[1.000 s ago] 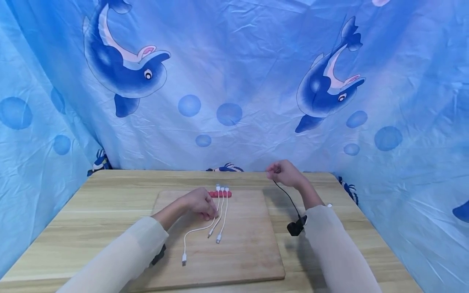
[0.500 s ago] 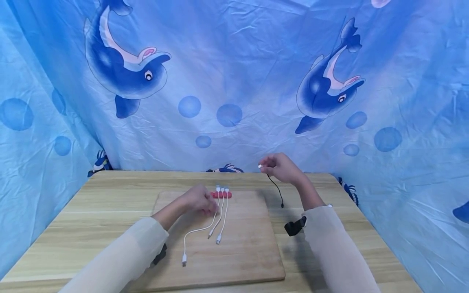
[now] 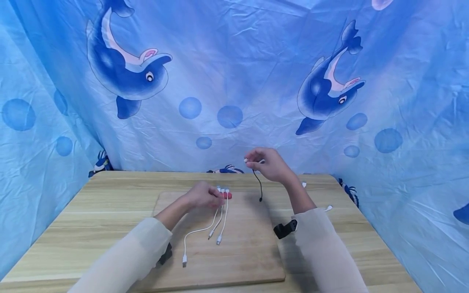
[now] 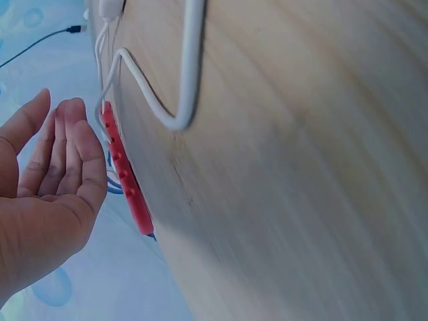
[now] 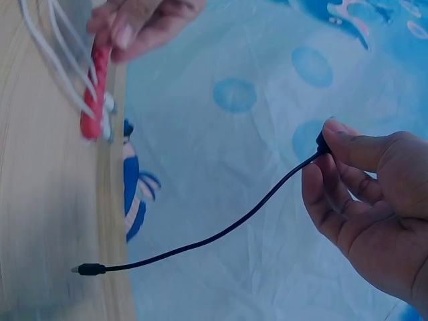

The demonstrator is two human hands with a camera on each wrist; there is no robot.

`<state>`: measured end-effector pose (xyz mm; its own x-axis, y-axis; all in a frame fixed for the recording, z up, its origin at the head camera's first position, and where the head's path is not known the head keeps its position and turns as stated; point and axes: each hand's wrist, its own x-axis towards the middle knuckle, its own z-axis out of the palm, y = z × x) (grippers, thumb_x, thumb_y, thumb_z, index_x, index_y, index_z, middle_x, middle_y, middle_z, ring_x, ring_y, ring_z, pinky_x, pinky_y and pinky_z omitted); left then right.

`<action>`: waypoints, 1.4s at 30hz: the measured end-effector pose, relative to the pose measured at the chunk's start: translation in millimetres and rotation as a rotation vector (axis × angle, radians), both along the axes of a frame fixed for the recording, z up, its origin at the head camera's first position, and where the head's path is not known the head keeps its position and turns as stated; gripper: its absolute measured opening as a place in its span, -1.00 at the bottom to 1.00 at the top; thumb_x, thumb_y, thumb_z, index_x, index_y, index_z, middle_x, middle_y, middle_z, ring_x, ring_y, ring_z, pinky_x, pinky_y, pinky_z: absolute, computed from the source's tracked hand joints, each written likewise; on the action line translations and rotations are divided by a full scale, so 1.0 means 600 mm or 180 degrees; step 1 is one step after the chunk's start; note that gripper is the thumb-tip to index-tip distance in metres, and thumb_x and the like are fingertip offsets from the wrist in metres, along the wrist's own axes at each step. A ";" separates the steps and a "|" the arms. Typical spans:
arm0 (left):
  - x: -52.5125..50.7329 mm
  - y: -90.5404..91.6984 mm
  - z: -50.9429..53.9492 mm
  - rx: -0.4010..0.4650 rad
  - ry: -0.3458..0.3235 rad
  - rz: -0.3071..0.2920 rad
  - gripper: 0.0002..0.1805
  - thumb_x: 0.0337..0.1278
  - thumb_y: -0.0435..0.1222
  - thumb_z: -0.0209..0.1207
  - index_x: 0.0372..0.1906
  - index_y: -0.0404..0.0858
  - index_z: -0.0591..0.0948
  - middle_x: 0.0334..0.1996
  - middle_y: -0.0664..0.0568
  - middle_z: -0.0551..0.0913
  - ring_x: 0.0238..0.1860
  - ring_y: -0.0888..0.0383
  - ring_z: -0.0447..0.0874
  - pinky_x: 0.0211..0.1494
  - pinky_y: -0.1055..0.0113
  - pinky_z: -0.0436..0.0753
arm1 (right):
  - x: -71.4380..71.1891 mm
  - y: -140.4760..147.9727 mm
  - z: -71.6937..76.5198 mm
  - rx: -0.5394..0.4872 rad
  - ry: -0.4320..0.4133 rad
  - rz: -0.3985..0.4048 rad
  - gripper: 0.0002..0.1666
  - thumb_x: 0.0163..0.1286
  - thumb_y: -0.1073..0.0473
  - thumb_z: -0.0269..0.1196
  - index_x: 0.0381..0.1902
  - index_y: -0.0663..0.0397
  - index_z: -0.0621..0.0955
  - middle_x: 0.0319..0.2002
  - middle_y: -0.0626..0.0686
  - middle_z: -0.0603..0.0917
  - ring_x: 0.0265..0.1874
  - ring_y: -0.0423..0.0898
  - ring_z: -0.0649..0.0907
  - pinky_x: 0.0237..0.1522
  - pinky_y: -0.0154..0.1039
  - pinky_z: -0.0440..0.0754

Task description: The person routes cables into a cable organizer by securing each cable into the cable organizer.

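My right hand [image 3: 270,163] is raised above the back of the board and pinches one end of a short black charging cable [image 5: 227,231] between thumb and fingers. The cable's other plug [image 5: 90,269] hangs down freely. My left hand [image 3: 205,196] is beside a red slotted cable holder [image 4: 127,174]; its fingers are relaxed and the thumb stands apart from them in the left wrist view. From the right wrist view, these fingers overlap the holder's far end, and contact is hard to tell. Several white charging cables [image 3: 225,221] sit in the holder's slots.
A wooden board [image 3: 249,252] lies on the wood-grain table [image 3: 73,228]. White plugs [image 3: 328,208] lie on the table by the right forearm. Behind the table's back edge hangs a blue dolphin-print curtain [image 3: 264,97].
My right hand has moved left and slightly up, bringing the dangling black cable over the board. My left hand has shifted slightly right and up along the red holder, now covering more of it.
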<state>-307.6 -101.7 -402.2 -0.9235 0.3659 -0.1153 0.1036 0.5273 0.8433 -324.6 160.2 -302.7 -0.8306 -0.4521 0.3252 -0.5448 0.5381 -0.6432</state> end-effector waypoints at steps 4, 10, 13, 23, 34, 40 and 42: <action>-0.001 0.003 0.001 0.0199 -0.0076 0.0035 -0.86 0.18 -0.29 0.43 -0.19 -0.24 0.80 -0.32 0.05 0.79 -0.30 0.13 0.72 -0.18 0.27 0.71 | 0.006 -0.024 0.004 -0.0112 0.0051 0.0082 -0.84 0.47 0.23 0.32 -0.03 0.12 0.69 -0.22 0.00 0.72 -0.21 -0.06 0.70 -0.16 -0.10 0.70; 0.000 0.002 0.010 0.0937 -0.0232 -0.0019 -0.62 0.22 -0.33 0.40 0.08 -0.45 0.68 -0.09 -0.23 0.79 -0.03 -0.13 0.78 0.09 0.14 0.71 | 0.013 -0.053 0.003 -0.0288 0.0061 0.0121 -0.86 0.45 0.25 0.34 -0.06 0.09 0.69 -0.21 -0.01 0.73 -0.21 -0.08 0.70 -0.14 -0.13 0.71; -0.001 0.000 0.018 0.1187 -0.0235 0.0029 -0.58 0.21 -0.36 0.40 0.12 -0.46 0.65 -0.04 -0.29 0.76 0.03 -0.16 0.76 0.18 0.10 0.67 | 0.016 -0.068 0.000 -0.0436 0.0055 0.0175 -0.86 0.44 0.26 0.35 -0.07 0.11 0.69 -0.22 0.01 0.74 -0.22 -0.08 0.71 -0.14 -0.14 0.72; -0.003 -0.013 0.030 0.1212 -0.0037 0.0173 -0.57 0.20 -0.24 0.44 0.15 -0.28 0.71 0.00 -0.09 0.77 0.05 0.07 0.73 0.18 0.23 0.64 | 0.026 -0.112 -0.005 -0.0965 0.0114 0.0347 -0.84 0.41 0.28 0.36 -0.07 0.17 0.68 -0.23 0.05 0.75 -0.24 -0.06 0.74 -0.12 -0.19 0.74; 0.012 -0.031 0.032 0.1520 -0.0108 0.0235 -0.57 0.24 -0.26 0.41 0.14 -0.38 0.68 -0.04 -0.08 0.77 -0.05 0.05 0.79 0.12 0.19 0.70 | 0.024 -0.138 -0.022 -0.1416 0.0022 0.0320 -0.84 0.41 0.27 0.36 -0.09 0.18 0.68 -0.27 0.12 0.74 -0.34 -0.01 0.76 -0.18 -0.16 0.77; 0.017 -0.033 0.031 0.1642 -0.0053 0.0199 -0.63 0.24 -0.28 0.41 0.05 -0.43 0.70 -0.16 0.01 0.78 -0.12 0.12 0.77 0.07 0.21 0.70 | 0.021 -0.148 -0.034 -0.1654 -0.0060 0.0335 -0.82 0.40 0.31 0.35 -0.07 0.24 0.66 -0.28 0.16 0.72 -0.36 0.03 0.76 -0.19 -0.09 0.78; 0.018 -0.032 0.032 0.1659 -0.0061 0.0189 -0.67 0.23 -0.29 0.42 -0.01 -0.42 0.72 -0.19 0.02 0.77 -0.15 0.13 0.77 0.08 0.14 0.71 | 0.019 -0.151 -0.038 -0.1720 -0.0099 0.0329 -0.82 0.40 0.33 0.35 -0.07 0.26 0.65 -0.29 0.18 0.71 -0.35 0.04 0.76 -0.17 -0.03 0.78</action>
